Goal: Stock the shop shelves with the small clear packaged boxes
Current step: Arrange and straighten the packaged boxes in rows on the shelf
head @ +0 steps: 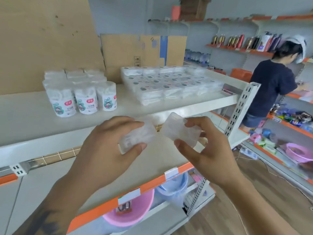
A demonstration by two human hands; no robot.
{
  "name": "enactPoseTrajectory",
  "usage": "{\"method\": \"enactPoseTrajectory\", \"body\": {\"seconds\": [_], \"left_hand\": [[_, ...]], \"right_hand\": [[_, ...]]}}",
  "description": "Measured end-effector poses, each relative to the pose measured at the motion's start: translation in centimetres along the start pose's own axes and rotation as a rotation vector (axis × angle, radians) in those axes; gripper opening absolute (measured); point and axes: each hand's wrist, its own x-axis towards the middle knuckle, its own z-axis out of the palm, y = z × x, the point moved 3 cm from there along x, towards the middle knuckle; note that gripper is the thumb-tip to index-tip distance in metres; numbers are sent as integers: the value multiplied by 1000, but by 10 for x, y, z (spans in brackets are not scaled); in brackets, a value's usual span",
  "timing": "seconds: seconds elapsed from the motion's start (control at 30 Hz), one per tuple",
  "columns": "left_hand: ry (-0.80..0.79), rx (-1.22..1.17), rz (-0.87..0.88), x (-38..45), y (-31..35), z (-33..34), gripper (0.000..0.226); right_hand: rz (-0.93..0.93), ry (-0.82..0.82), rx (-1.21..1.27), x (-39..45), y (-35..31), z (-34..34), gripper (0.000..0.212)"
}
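Note:
My left hand (105,146) grips a small clear packaged box (138,137) between thumb and fingers. My right hand (208,150) pinches a second clear box (179,128), tilted, just to the right of the first. Both boxes hang in front of the white upper shelf (101,114), below its front edge. On that shelf, at the right, several clear boxes (169,82) lie in packed rows.
Several white pouches (79,95) stand at the shelf's left, with cardboard sheets (142,50) behind. A lower shelf with an orange edge (147,185) is under my hands; pink (128,212) and blue basins (174,189) sit below it. A person (274,85) works at the right-hand shelves.

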Motion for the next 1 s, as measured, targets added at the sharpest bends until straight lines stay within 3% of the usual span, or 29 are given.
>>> {"method": "enactPoseTrajectory", "body": {"seconds": [0.2, 0.43, 0.67, 0.87, 1.0], "left_hand": [[79, 24, -40, 71, 9, 22, 36], [170, 118, -143, 174, 20, 62, 37], [61, 246, -333, 248, 13, 104, 43], [-142, 248, -456, 263, -10, 109, 48], [-109, 216, -408, 271, 2, 107, 57]], "right_hand": [[-171, -12, 20, 89, 40, -28, 38], [-269, -177, -3, 202, 97, -66, 37], [-297, -262, 10, 293, 140, -80, 45], [-264, -322, 106, 325, 151, -71, 33], [-188, -390, 292, 335, 145, -72, 22]]}}
